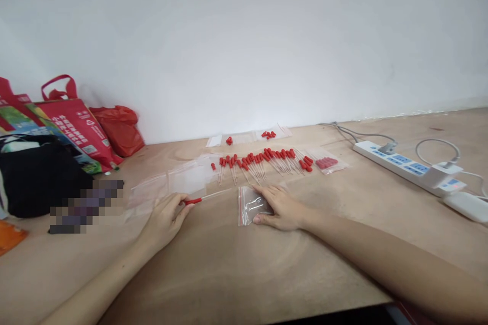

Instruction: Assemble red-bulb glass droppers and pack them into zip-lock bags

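Note:
My left hand (pixel 166 216) is closed on a dropper (pixel 193 201), pinching its red rubber bulb. Its thin clear stem points right, toward a small clear zip bag (pixel 249 205). My right hand (pixel 284 208) holds that bag against the table, with the thumb on its near side and the fingers along its far edge. The bag's red-lined end faces left; part of the bag is hidden under my palm. Beyond both hands lies a row of red-bulbed droppers (pixel 261 157), their stems toward me.
Flat clear bags (pixel 171 180) lie left of the droppers. A bag of red pieces (pixel 327 163) lies right of them; loose red bulbs (pixel 269 135) sit behind. A white power strip (pixel 404 165) with cables is at right. Shopping bags (pixel 76 127) and a black bag (pixel 41 177) stand left.

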`<state>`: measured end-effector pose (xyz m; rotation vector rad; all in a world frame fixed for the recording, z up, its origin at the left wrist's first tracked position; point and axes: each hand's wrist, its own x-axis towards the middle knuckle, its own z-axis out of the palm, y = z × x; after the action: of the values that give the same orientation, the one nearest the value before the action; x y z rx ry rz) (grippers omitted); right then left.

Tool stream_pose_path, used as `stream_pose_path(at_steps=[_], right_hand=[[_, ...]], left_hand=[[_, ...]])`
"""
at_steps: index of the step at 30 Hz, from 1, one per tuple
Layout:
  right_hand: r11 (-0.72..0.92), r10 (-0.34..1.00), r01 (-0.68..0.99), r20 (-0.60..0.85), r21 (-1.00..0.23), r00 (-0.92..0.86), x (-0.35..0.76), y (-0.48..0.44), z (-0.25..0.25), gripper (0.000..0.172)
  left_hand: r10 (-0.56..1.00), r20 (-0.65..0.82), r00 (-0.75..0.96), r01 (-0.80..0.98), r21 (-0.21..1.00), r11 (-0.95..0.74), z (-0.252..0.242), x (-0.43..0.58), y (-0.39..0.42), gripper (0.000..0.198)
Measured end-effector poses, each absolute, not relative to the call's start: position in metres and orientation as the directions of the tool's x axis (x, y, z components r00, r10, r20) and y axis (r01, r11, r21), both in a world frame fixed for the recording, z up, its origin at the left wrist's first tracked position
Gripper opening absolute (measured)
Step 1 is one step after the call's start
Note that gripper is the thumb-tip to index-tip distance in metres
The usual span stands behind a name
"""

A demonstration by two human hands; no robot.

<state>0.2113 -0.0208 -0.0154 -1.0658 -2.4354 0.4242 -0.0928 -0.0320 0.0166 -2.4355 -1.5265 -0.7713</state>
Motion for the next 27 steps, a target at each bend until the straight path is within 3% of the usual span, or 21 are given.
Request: stream_pose_path(at_steps=[5, 12, 16, 21, 24, 27], right_hand=[[0.661, 0.744, 0.612, 0.272, -0.434, -0.61, 0.212, -0.02, -0.015, 0.076], [0.657, 0.748, 0.618, 0.272, -0.432, -0.605, 0.211, -0.021, -0.015, 0.077], [0.658, 0.746, 0.617, 0.264, -0.432, -0.611, 0.212, -0.02, -0.015, 0.078], [0.683, 0.723, 0.585, 0.29, -0.437, -0.628, 0.211, -0.019, -0.016, 0.076], [0.691, 0.714, 0.574, 0.297, -0.439, -0.634, 0.209, -0.02, -0.015, 0.075], [0.691, 0.713, 0.564, 0.296, -0.452, -0.635, 0.213, -0.02, -0.012, 0.08]], left_hand=[[0.774, 0.468, 0.426, 0.851, 0.084, -0.519, 0.011, -0.094, -0.033, 0.022], [0.752, 0.426, 0.503, 0.789, 0.131, -0.601, 0.009, -0.069, -0.028, 0.018], [0.79, 0.385, 0.478, 0.711, 0.359, -0.605, 0.009, -0.036, -0.027, 0.012], [0.883, 0.256, 0.394, 0.503, 0.744, -0.44, -0.002, -0.001, -0.021, 0.018], [0.88, 0.203, 0.43, 0.4, 0.831, -0.386, -0.007, 0.007, -0.017, 0.02], [0.886, 0.148, 0.438, 0.439, 0.825, -0.355, -0.008, 0.008, -0.015, 0.019]])
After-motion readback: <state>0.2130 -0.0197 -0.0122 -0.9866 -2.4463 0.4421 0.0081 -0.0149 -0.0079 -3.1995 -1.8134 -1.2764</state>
